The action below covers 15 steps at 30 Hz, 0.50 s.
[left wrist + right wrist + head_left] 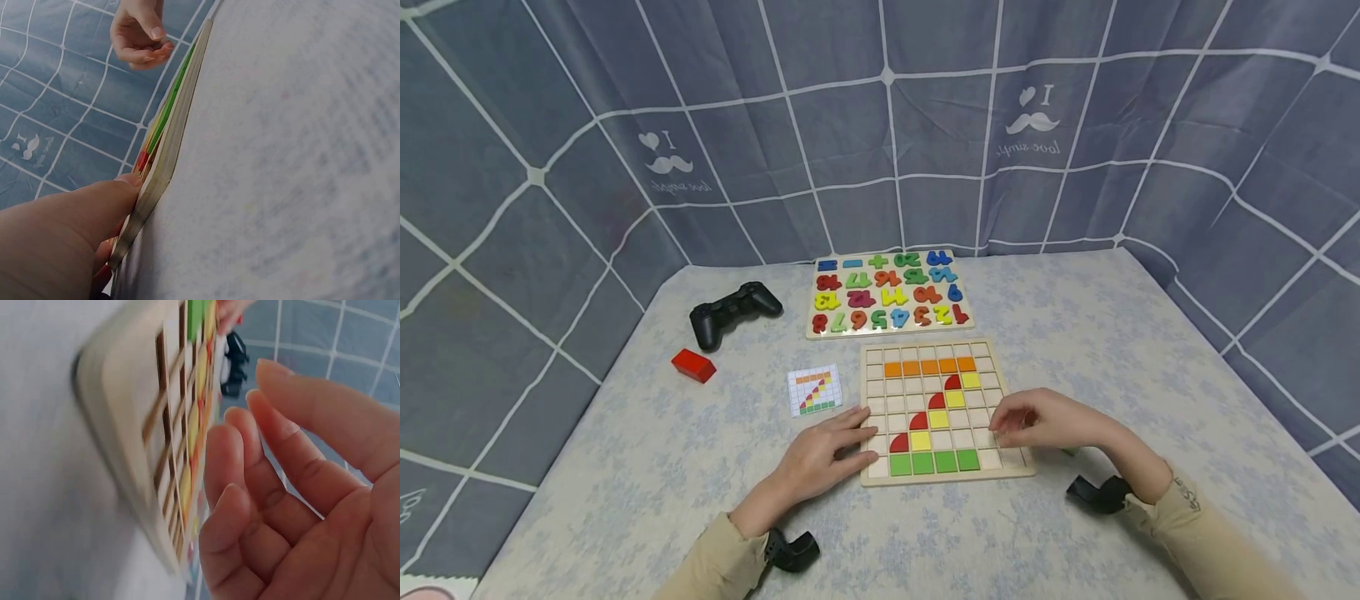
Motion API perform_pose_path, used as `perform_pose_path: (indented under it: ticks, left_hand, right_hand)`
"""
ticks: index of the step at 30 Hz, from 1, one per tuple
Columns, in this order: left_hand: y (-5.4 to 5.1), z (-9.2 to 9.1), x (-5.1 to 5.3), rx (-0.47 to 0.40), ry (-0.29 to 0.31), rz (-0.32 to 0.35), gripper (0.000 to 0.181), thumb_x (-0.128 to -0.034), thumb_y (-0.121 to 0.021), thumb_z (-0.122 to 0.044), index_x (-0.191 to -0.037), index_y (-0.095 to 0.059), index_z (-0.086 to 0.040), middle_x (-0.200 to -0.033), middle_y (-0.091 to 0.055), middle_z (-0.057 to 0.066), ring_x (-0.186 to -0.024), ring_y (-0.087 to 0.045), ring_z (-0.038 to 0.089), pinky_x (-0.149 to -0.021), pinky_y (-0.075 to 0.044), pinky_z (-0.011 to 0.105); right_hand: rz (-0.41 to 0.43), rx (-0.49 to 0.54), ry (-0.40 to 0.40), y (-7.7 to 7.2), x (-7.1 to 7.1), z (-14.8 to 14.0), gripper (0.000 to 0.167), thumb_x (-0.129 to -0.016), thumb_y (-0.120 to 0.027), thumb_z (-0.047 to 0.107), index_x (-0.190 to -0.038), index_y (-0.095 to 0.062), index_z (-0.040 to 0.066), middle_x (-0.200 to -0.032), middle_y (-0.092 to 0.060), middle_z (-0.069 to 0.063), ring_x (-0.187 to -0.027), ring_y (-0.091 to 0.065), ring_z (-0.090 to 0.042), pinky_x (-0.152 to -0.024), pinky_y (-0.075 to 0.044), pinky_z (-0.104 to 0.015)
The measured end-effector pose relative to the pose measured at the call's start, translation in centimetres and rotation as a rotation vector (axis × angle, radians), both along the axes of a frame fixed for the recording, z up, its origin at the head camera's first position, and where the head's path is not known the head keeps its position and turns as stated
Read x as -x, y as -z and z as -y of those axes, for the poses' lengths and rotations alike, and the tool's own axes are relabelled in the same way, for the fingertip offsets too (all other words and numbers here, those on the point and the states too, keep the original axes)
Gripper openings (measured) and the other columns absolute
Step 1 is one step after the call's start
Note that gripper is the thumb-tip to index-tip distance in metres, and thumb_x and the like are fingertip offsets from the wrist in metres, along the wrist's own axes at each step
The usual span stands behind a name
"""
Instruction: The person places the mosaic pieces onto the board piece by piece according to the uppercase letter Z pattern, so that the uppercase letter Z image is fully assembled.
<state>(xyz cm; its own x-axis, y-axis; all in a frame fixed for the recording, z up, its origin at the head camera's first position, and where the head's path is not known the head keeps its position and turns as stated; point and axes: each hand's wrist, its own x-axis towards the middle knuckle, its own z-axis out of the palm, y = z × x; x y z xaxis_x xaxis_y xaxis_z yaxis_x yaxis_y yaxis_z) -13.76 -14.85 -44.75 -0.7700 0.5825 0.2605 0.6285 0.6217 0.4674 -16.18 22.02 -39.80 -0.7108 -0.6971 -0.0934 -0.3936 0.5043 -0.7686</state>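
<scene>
A wooden grid board [951,478] lies flat on the table. An orange row of squares [929,367] runs near its top and a green row [934,462] near its bottom. Yellow squares [938,418] and red quarter-round tiles [918,421] step diagonally between the rows. My left hand [820,457] rests on the board's left edge, fingers extended; the thumb [94,203] touches the rim in the left wrist view. Above the board's right side hovers my right hand [1048,419], fingers loosely bent, nothing between them in the right wrist view.
A pattern card [815,390] lies left of the board. Behind stands a number puzzle [889,321] with colourful pieces. A black game controller [735,312] and a red block [694,365] lie at the left. A small green piece [1068,451] shows partly beside my right wrist.
</scene>
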Motion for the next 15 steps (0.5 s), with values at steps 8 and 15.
perform_pose_path:
  ticks: [8,15]
  left_hand:
    - [0.0,0.0,0.1,0.0,0.0,0.009,0.043,-0.0903,-0.061,-0.041,-0.123,-0.065,-0.013,-0.139,-0.048,0.005,-0.131,-0.041,0.017,-0.102,-0.04,0.039]
    - [0.0,0.0,0.1,0.0,0.003,0.016,0.043,-0.0905,-0.061,-0.041,-0.123,-0.065,-0.013,-0.139,-0.048,0.006,-0.131,-0.041,0.018,-0.103,-0.04,0.038]
  right_hand:
    - [0.035,0.054,0.03,-0.5,0.3,-3.2,0.022,-0.089,-0.067,0.019,-0.106,-0.065,0.004,-0.091,-0.064,-0.002,-0.077,-0.06,-0.012,-0.068,-0.052,-0.027]
    - [0.095,0.108,-0.023,0.2,0.9,-5.0,0.029,-0.085,-0.069,0.009,-0.111,-0.062,-0.002,-0.091,-0.063,-0.014,-0.073,-0.059,-0.015,-0.061,-0.052,-0.027]
